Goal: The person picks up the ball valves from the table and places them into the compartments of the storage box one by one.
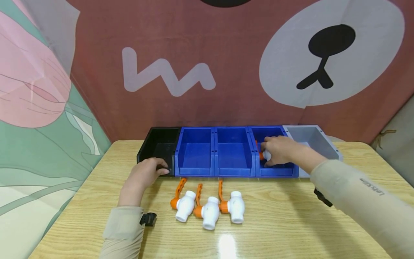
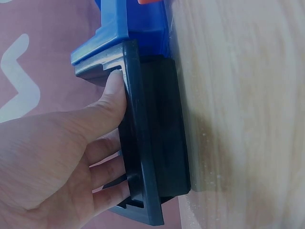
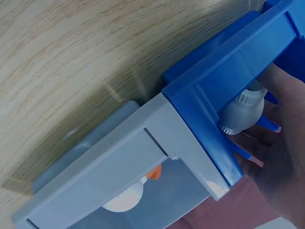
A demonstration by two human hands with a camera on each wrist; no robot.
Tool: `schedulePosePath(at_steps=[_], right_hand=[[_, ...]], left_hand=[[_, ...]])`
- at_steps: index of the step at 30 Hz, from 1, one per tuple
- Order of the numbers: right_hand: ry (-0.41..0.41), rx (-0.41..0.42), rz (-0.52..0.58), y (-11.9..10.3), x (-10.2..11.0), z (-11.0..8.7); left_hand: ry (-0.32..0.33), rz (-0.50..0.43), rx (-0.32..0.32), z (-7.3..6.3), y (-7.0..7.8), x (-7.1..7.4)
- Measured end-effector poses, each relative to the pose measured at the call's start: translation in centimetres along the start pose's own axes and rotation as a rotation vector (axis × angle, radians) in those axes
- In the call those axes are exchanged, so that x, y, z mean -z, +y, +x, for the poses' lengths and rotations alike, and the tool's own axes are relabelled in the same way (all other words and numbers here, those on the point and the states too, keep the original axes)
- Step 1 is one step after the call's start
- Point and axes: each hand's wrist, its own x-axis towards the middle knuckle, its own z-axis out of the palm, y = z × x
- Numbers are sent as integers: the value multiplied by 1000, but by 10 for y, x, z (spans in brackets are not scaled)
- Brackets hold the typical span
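Observation:
In the fourth bin, a blue one [image 1: 278,170], my right hand [image 1: 280,149] holds a white ball valve [image 3: 244,113] with an orange handle. Thumb and fingers lie on either side of its body. My left hand [image 1: 147,172] rests at the front of the black bin [image 1: 164,138] on the far left. Its thumb touches the rim and its other fingers reach inside; their tips are hidden. Three more valves lie on the wooden table in front of the bins: a left one [image 1: 185,207], a middle one [image 1: 211,213] and a right one [image 1: 237,207].
Two more blue bins, one [image 1: 194,172] beside the black bin and another [image 1: 235,172], stand in the joined row. A grey bin [image 3: 100,174] ends it at the right, with a white valve [image 3: 125,198] inside. Behind hangs a printed cloth [image 1: 226,100].

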Motion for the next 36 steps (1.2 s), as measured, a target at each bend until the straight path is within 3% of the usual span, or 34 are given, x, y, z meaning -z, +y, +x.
schedulePosePath(at_steps=[24, 36], right_hand=[[-21, -15, -42, -3, -8, -2], [41, 14, -31, -10, -3, -13]], left_hand=[[10, -2, -17, 0, 0, 0], [20, 4, -21, -1, 0, 0]])
